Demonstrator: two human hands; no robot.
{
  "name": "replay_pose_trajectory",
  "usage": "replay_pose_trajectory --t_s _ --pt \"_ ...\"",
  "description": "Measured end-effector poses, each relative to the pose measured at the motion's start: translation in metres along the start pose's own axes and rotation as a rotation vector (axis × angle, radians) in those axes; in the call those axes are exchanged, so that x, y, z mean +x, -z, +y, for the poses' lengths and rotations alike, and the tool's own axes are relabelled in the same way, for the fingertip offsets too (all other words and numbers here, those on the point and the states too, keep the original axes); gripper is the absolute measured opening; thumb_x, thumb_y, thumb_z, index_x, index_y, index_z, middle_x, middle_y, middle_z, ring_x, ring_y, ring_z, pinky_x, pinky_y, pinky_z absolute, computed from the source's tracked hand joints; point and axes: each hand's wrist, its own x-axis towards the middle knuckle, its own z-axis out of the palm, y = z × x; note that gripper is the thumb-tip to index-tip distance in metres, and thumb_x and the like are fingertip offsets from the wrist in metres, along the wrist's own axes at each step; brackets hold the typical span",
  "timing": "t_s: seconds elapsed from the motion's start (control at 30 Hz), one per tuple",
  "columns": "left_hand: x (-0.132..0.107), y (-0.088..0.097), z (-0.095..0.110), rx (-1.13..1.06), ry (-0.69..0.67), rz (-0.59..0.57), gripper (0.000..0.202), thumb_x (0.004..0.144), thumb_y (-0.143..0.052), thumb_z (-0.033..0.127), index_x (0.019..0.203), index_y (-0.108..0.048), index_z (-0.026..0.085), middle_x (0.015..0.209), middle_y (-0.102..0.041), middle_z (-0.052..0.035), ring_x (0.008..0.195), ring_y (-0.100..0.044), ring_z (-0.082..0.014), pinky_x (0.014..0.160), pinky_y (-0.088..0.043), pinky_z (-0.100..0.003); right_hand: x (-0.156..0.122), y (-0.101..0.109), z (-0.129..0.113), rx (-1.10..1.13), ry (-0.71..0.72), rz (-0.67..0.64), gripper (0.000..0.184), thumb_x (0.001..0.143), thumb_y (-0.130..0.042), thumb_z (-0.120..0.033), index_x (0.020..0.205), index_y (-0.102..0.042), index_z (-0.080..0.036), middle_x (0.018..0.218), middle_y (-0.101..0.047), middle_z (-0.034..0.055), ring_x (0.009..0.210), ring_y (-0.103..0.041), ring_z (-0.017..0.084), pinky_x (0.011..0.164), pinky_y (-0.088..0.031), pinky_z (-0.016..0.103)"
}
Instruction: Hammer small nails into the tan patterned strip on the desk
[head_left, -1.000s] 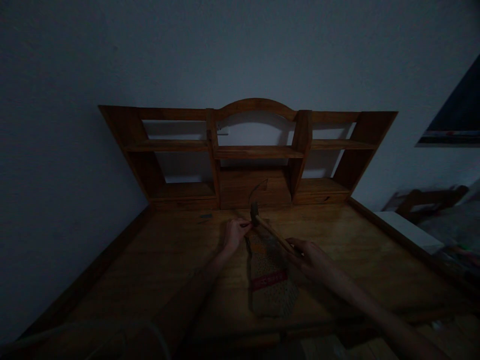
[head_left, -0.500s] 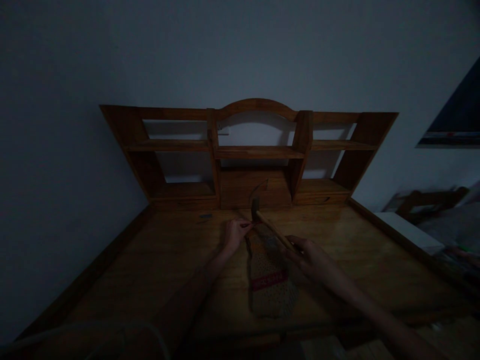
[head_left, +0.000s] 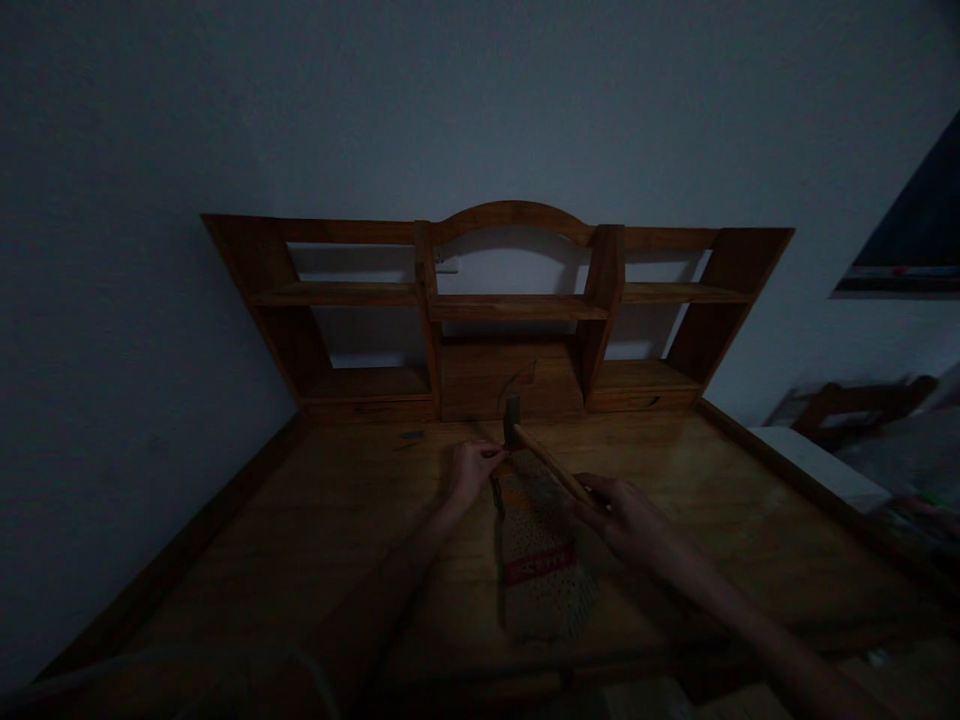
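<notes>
The scene is dim. My right hand (head_left: 616,512) is closed round the wooden handle of a hammer (head_left: 541,456), whose dark head hovers a little above the desk near the back. My left hand (head_left: 470,468) pinches something small, too small to make out, right beside the hammer head at the far end of a patterned woven mat (head_left: 541,560) with a red band. The mat lies flat on the wooden desk (head_left: 315,530) between my two forearms.
A wooden hutch (head_left: 510,305) with open shelves and an arched top stands at the desk's back against a pale wall. Raised wooden edges run along the desk's left and right sides. A chair back (head_left: 855,398) and a white slab (head_left: 817,462) lie to the right.
The hammer head has risen slightly from the spot by my left fingers. Both hands stay in nearly the same place, and the view shifted down a little.
</notes>
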Motion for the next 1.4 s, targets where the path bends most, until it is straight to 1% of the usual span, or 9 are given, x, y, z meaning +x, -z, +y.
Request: replay_pose_trajectory --t_s 0.17,0.37,0.53,0.67,0.87,1.07,1.17,1.27,1.4 --pt "0.002 -0.003 -0.004 0.014 0.036 -0.009 0.011 0.078 -0.069 0.024 0.086 -0.076 0.019 0.087 -0.075 -0.0043 0.075 -0.069 -0.0172 0.065 -0.049 -0.024 0.001 0.004 -0.007 -0.028 0.016 0.034 0.028 0.088 -0.05 -0.032 0.104 -0.067 -0.017 0.091 -0.073 0.0061 0.078 -0.068 0.022 0.066 -0.05 0.029" --pt "0.002 -0.004 -0.01 0.009 0.014 -0.015 0.011 0.077 -0.068 0.017 0.084 -0.076 0.018 0.083 -0.075 -0.0043 0.073 -0.068 -0.0169 0.063 -0.048 -0.023 0.001 0.0 -0.002 -0.025 0.012 -0.044 0.022 0.086 -0.051 -0.027 0.094 -0.068 -0.016 0.085 -0.073 0.0054 0.074 -0.068 0.022 0.06 -0.048 0.026" --pt "0.002 -0.002 -0.006 0.036 0.009 -0.009 0.011 0.076 -0.068 0.019 0.084 -0.076 0.018 0.084 -0.075 -0.005 0.073 -0.068 -0.0182 0.063 -0.049 -0.025 -0.002 0.001 -0.006 -0.007 0.004 0.002 0.028 0.086 -0.05 -0.03 0.105 -0.068 -0.018 0.089 -0.074 0.0059 0.078 -0.068 0.024 0.066 -0.051 0.03" --pt "0.001 0.0 0.001 0.025 0.024 -0.009 0.011 0.077 -0.069 0.021 0.085 -0.076 0.018 0.085 -0.075 -0.0053 0.074 -0.068 -0.0182 0.064 -0.049 -0.025 0.001 0.005 -0.011 -0.008 -0.002 0.014 0.031 0.088 -0.05 -0.034 0.108 -0.067 -0.018 0.089 -0.074 0.0057 0.078 -0.069 0.023 0.065 -0.05 0.029" --pt "0.0 -0.001 -0.004 -0.034 0.016 -0.011 0.013 0.078 -0.068 0.026 0.084 -0.076 0.018 0.084 -0.075 -0.0047 0.071 -0.068 -0.0168 0.062 -0.049 -0.024 0.003 0.005 -0.007 -0.062 -0.026 -0.011 0.025 0.087 -0.05 -0.031 0.098 -0.067 -0.017 0.083 -0.073 0.0051 0.073 -0.068 0.022 0.06 -0.047 0.027" --pt "0.0 -0.006 -0.007 -0.019 0.045 0.014 0.013 0.078 -0.069 0.026 0.085 -0.076 0.018 0.084 -0.075 -0.0054 0.071 -0.069 -0.0178 0.063 -0.05 -0.025 0.001 0.01 -0.011 -0.068 0.012 0.048 0.026 0.088 -0.05 -0.031 0.101 -0.068 -0.018 0.093 -0.073 0.0071 0.081 -0.068 0.023 0.065 -0.048 0.028" --pt "0.0 -0.005 -0.005 -0.008 0.055 0.013 0.013 0.077 -0.069 0.027 0.085 -0.076 0.019 0.084 -0.075 -0.0053 0.071 -0.069 -0.0181 0.063 -0.05 -0.025 0.003 0.01 -0.01 -0.075 0.005 0.02 0.024 0.087 -0.05 -0.029 0.099 -0.068 -0.018 0.089 -0.073 0.0061 0.077 -0.068 0.022 0.063 -0.048 0.028" --pt "-0.001 -0.003 -0.004 0.007 0.024 0.001 0.013 0.078 -0.069 0.028 0.085 -0.076 0.02 0.084 -0.075 -0.004 0.071 -0.069 -0.0175 0.062 -0.049 -0.024 0.004 0.007 -0.008 -0.026 -0.014 -0.008 0.025 0.086 -0.052 -0.03 0.098 -0.069 -0.018 0.087 -0.074 0.0055 0.075 -0.068 0.022 0.06 -0.049 0.028" --pt "0.0 -0.005 -0.007 0.011 0.012 0.001 0.01 0.077 -0.07 0.027 0.082 -0.076 0.021 0.082 -0.075 -0.0031 0.069 -0.067 -0.0158 0.062 -0.048 -0.023 -0.001 0.008 -0.009 0.067 -0.035 0.059 0.03 0.088 -0.051 -0.034 0.105 -0.069 -0.017 0.091 -0.073 0.0059 0.08 -0.068 0.022 0.064 -0.05 0.028"
